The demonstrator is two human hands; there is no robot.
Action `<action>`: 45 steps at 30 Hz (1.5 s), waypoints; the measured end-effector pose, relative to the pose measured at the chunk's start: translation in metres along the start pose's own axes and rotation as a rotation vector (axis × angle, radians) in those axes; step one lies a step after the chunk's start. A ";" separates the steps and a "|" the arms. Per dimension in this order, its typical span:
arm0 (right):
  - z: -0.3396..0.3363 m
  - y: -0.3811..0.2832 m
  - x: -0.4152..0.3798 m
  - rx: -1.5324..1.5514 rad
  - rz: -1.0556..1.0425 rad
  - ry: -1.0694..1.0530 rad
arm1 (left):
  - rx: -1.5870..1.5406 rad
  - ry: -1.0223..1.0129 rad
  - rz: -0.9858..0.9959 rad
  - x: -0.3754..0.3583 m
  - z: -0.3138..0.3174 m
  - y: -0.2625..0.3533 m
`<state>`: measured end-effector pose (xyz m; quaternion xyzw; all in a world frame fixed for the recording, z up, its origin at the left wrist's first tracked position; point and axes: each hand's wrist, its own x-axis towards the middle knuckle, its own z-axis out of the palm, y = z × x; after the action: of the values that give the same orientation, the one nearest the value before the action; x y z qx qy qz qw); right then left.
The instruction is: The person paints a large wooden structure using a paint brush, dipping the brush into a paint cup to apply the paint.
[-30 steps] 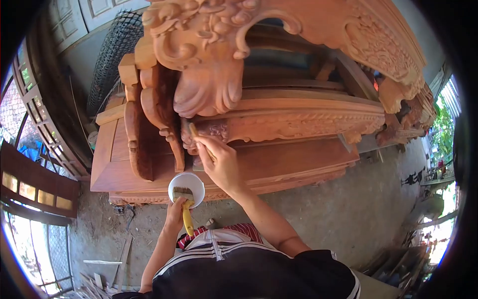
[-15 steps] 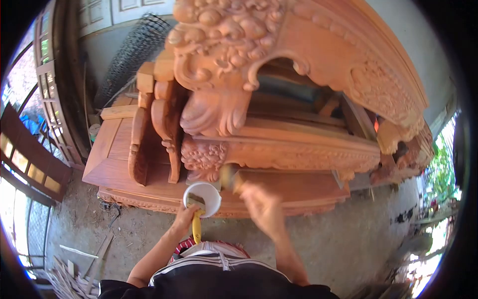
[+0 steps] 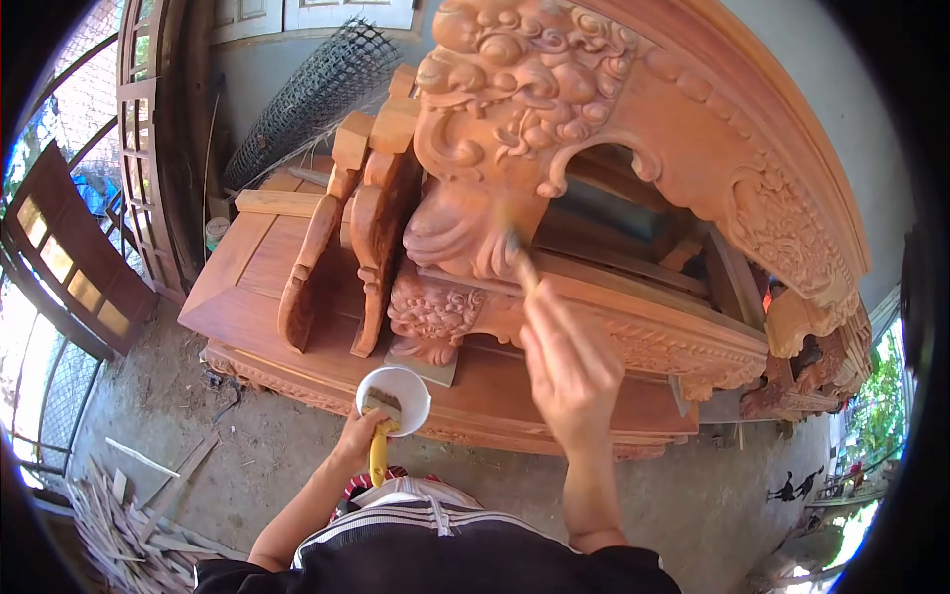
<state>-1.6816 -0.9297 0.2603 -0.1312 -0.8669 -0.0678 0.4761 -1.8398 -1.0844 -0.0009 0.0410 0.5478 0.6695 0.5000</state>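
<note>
My left hand (image 3: 362, 430) grips the rim of a white plastic tub (image 3: 414, 424) together with a yellow-handled paintbrush (image 3: 379, 455), whose bristles rest inside the tub. Fingers closed round its handle, my right hand (image 3: 569, 371) holds another paintbrush (image 3: 525, 265). The bristles of that one, smeared by motion, are up against the scroll foot of a carved wooden frame (image 3: 584, 129). Floral knots and curls cover this frame, which stands on its edge. Below it lies a second carved wooden piece (image 3: 594, 337) on a broad wooden platform (image 3: 267, 287).
Two curved wooden legs (image 3: 368, 238) stand on the platform's left part. Behind them leans a roll of black mesh (image 3: 322, 94). Wood offcuts (image 3: 129, 535) lie heaped on the concrete floor at lower left, near a leaning panelled door (image 3: 79, 257).
My right hand has moved up and the brush has gone from the lower carved piece to the upper frame's foot. The view has shifted; my left hand keeps its hold.
</note>
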 end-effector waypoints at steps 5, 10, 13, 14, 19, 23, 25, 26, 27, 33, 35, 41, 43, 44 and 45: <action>0.012 0.005 -0.003 -0.168 -0.138 -0.143 | -0.052 0.015 0.060 0.010 -0.031 -0.001; -0.010 -0.002 0.013 -0.116 -0.101 -0.072 | -0.059 0.057 0.014 0.010 -0.038 0.007; 0.010 0.009 0.003 -0.241 -0.160 -0.091 | -0.065 0.052 0.017 0.011 -0.038 0.007; 0.017 0.008 0.002 -0.270 -0.202 -0.148 | -0.064 0.022 0.039 0.010 -0.035 0.009; 0.013 -0.011 0.012 -0.075 -0.205 -0.006 | -0.071 -0.009 0.036 0.018 -0.034 0.008; 0.038 -0.006 0.011 -0.133 -0.181 -0.093 | -0.109 -0.038 0.014 0.013 -0.028 0.010; 0.045 -0.015 0.002 0.037 -0.199 -0.164 | -0.104 -0.041 0.027 0.008 -0.027 0.016; 0.042 -0.020 0.005 0.192 -0.179 -0.222 | -0.092 -0.014 0.024 0.006 -0.026 0.019; 0.043 -0.021 0.011 0.194 -0.180 -0.220 | -0.077 0.012 0.018 0.004 -0.027 0.020; 0.056 -0.029 0.027 -0.037 -0.324 -0.153 | -0.065 0.017 -0.015 0.009 -0.047 0.014; 0.049 -0.041 0.034 0.051 -0.273 -0.157 | -0.072 0.014 0.014 0.010 -0.052 0.012; 0.061 -0.039 0.040 -0.133 -0.330 -0.320 | -0.070 0.000 -0.013 0.012 -0.066 0.009; 0.051 -0.047 0.034 0.147 -0.291 -0.343 | -0.069 -0.018 -0.007 0.012 -0.070 0.012; 0.045 -0.042 0.034 0.316 -0.277 -0.341 | -0.090 -0.013 0.010 0.008 -0.068 0.014; 0.045 -0.035 0.035 0.312 -0.278 -0.340 | -0.113 -0.009 0.024 0.007 -0.067 0.015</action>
<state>-1.7461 -0.9471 0.2657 0.0549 -0.9441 0.0249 0.3241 -1.8932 -1.1239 -0.0190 0.0223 0.5065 0.7051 0.4958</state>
